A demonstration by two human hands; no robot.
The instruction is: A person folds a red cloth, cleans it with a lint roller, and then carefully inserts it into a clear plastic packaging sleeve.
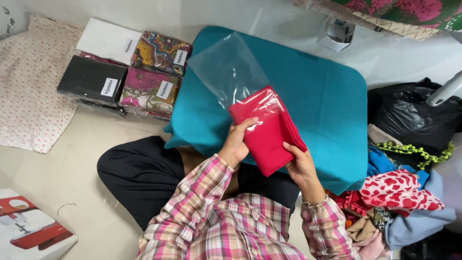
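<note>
Nearest to you are your plaid sleeves and your dark-trousered knee (139,175) on the pale floor (72,159). Your left hand (236,144) has its grip closed on the near-left edge of a folded red cloth (269,132), thumb lying across the top face and fingers underneath. Your right hand (302,166) holds the cloth's lower right edge, fingers curled under it and thumb against the side. The cloth is raised above a teal cushion (313,96) and its far end sits inside the mouth of a clear plastic bag (231,67), which stretches away over the cushion toward the upper left; the near half of the cloth is still outside the bag.

To your right, just beside the cushion, lies a heap of loose fabrics (399,197), one red with pale hearts, and beyond it a black plastic bag (414,113). At your near left corner sits a white box with a red picture (29,226). Farther off on the left, a stack of wrapped cloth packs (125,67) in black, white and patterned colours rests against the cushion's far-left side, beside a spotted pale cloth (29,86).
</note>
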